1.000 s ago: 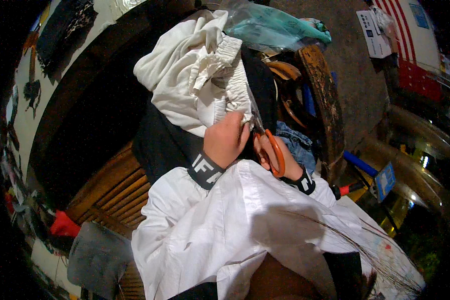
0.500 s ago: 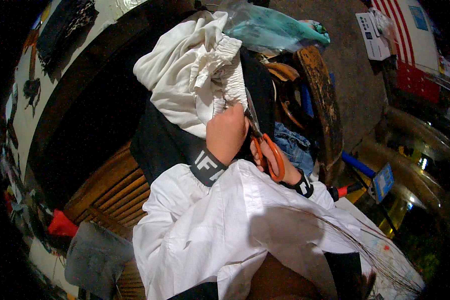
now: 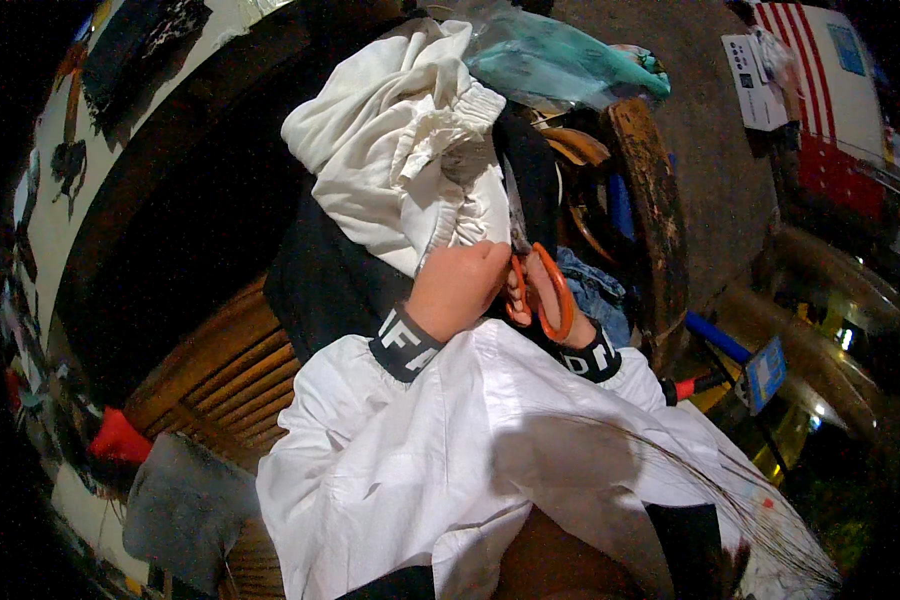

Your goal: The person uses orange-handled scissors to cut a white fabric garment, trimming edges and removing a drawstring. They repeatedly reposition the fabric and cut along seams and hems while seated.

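A white cloth garment [image 3: 370,150] with a gathered elastic edge lies bunched over black cloth [image 3: 325,270] in front of me. My left hand [image 3: 460,285] is closed on the garment's near gathered edge, knuckles up. Close beside it, my right hand [image 3: 568,322] holds scissors with orange handles [image 3: 567,298], fingers through the loops. The metal blades [image 3: 515,200] point away from me along the garment's right side, and the left hand partly covers where they meet the cloth. I cannot tell whether any cloth is between the blades.
Blue denim [image 3: 592,285] lies just right of the scissors, beside a worn curved wooden piece [image 3: 650,180]. A clear bag with teal contents [image 3: 570,65] is beyond the garment. Wooden slats [image 3: 220,370] and grey cloth [image 3: 185,510] are at the left.
My left hand has come slightly nearer to me, pulling the gathered edge with it. The scissors stay beside it in my right hand. The whole view has shifted slightly.
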Tool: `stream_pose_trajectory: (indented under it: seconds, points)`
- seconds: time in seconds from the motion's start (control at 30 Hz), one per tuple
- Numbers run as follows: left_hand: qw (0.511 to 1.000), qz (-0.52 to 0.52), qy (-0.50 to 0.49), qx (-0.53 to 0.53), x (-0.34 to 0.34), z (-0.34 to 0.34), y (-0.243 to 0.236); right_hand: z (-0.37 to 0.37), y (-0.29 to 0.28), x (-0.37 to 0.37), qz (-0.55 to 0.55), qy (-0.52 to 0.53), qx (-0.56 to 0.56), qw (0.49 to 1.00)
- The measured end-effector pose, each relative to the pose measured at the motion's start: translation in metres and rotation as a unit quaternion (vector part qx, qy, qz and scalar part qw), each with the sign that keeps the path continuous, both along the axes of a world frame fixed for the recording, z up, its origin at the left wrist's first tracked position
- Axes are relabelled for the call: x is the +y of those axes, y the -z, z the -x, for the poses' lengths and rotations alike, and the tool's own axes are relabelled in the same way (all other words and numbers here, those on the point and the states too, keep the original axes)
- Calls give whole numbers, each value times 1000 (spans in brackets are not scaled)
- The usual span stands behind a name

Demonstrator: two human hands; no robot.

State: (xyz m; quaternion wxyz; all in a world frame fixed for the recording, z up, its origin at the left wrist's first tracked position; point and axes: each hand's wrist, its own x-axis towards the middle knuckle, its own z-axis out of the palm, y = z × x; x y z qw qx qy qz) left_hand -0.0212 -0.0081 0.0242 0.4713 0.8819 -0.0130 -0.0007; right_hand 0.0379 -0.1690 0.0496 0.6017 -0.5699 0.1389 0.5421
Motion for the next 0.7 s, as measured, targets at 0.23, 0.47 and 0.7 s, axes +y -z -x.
stream_pose_trajectory:
  seconds: [0.23,0.47,0.7]
  points:
    - [999,-41,-5,36,7,15,4,1,-14,6,13,-50,-51,997]
    - [980,-85,-169,57,-1,-8,-5,12,-22,-4,41,-115,-71,990]
    - [985,-121,-116,35,-5,-16,8,15,-24,-8,18,-78,15,997]
